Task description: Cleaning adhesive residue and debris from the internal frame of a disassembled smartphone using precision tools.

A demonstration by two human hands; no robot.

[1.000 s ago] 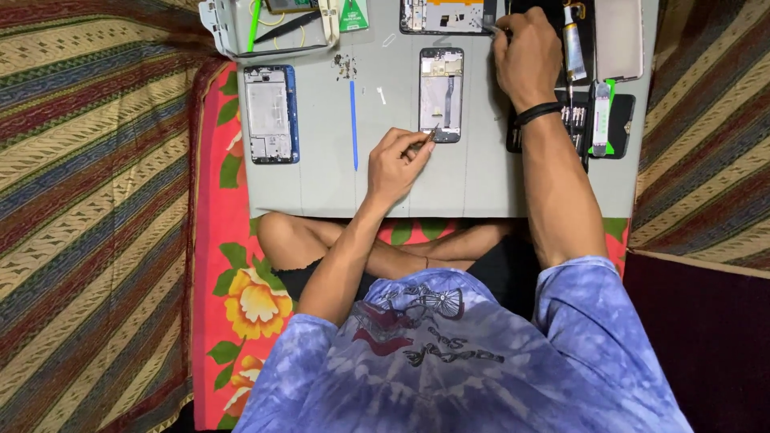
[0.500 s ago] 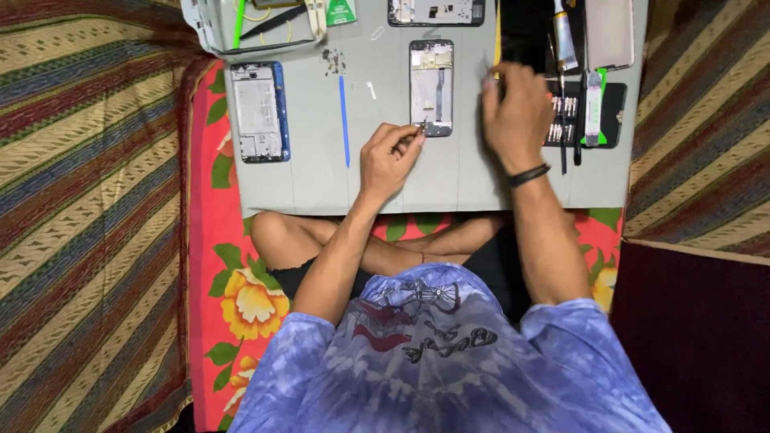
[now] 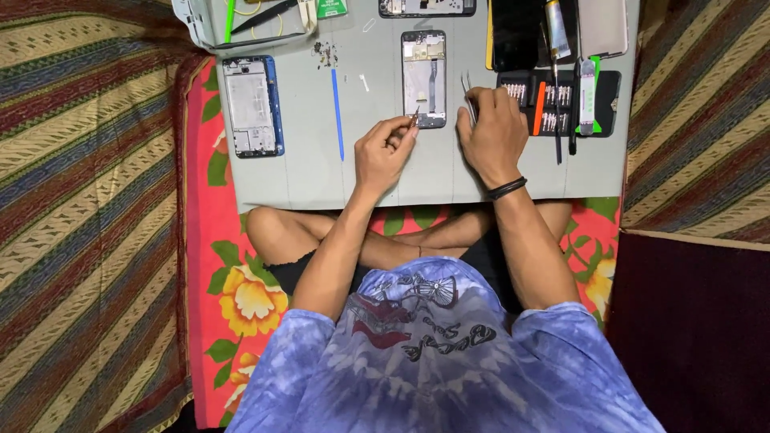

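Right hand (image 3: pixel 491 132) has come back gripping tweezers (image 3: pixel 468 90); left hand (image 3: pixel 385 151) pinches something too small to identify.

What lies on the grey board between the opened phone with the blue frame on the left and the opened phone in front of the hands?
In the head view, a thin blue rod-shaped tool lies lengthwise between the blue-framed phone and the middle phone, with a small white piece and a cluster of tiny dark parts.

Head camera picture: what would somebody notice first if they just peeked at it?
First, the opened phone lying in the middle of the grey table. The left hand pinches a tiny part at its bottom corner, and the right hand grips tweezers beside it. A second opened phone, blue-edged, lies far left.
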